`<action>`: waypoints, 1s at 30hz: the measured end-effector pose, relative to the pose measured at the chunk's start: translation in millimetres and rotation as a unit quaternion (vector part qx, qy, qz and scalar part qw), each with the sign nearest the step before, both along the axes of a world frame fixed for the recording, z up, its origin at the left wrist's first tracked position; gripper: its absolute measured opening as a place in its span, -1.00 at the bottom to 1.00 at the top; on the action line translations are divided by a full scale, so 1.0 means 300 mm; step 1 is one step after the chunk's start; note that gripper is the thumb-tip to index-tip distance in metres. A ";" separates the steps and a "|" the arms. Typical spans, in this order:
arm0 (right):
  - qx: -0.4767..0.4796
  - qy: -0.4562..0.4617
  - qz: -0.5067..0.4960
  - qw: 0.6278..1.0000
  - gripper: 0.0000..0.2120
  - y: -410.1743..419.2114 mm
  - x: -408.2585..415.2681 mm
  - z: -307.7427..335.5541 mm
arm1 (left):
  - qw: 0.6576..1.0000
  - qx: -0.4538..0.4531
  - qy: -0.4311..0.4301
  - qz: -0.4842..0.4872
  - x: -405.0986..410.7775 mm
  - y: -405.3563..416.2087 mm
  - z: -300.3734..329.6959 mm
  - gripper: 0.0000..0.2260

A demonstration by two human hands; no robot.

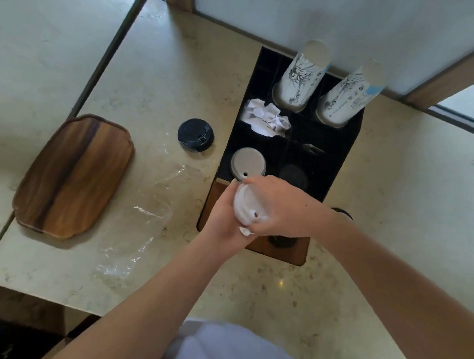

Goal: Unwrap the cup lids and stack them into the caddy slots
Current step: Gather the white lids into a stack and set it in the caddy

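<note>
A stack of white cup lids (246, 206) is held on edge between both hands, just in front of the black caddy (339, 169). My left hand (222, 214) grips the stack from the left and below. My right hand (280, 207) grips it from the right and above. A white lid stack (248, 162) fills the caddy's near-left slot. Dark lids (293, 174) lie in the near-right slot. A wrapped stack of black lids (195, 134) stands on the counter left of the caddy. Loose clear plastic wrap (144, 218) lies on the counter.
A wooden tray (73, 175) sits at the counter's left edge. Two sleeves of printed paper cups (303, 75) (349, 94) stand in the caddy's back slots. Crumpled white napkins (266, 118) fill a middle slot. The counter edge drops off at the lower left.
</note>
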State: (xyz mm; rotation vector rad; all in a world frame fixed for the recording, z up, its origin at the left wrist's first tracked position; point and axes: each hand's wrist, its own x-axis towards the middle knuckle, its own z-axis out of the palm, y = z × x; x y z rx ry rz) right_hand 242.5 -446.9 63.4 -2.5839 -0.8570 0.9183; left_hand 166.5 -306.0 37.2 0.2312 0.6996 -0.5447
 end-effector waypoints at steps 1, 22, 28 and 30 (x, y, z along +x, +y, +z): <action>-0.008 -0.008 0.007 1.000 -0.13 0.004 0.034 0.001 | 1.000 -0.002 0.005 0.009 0.012 0.002 -0.005 -0.48; -0.102 -0.072 0.020 0.992 -0.14 0.148 0.259 -0.119 | 0.524 0.805 -0.241 -0.139 0.030 0.163 -0.110 -0.67; -0.106 -0.076 0.022 0.991 -0.09 0.167 0.268 -0.135 | 0.380 0.877 -0.255 -0.146 0.156 0.275 -0.085 -0.67; -0.103 -0.078 0.019 0.991 -0.10 0.167 0.269 -0.132 | 0.387 0.874 -0.243 -0.165 0.211 0.313 -0.073 -0.68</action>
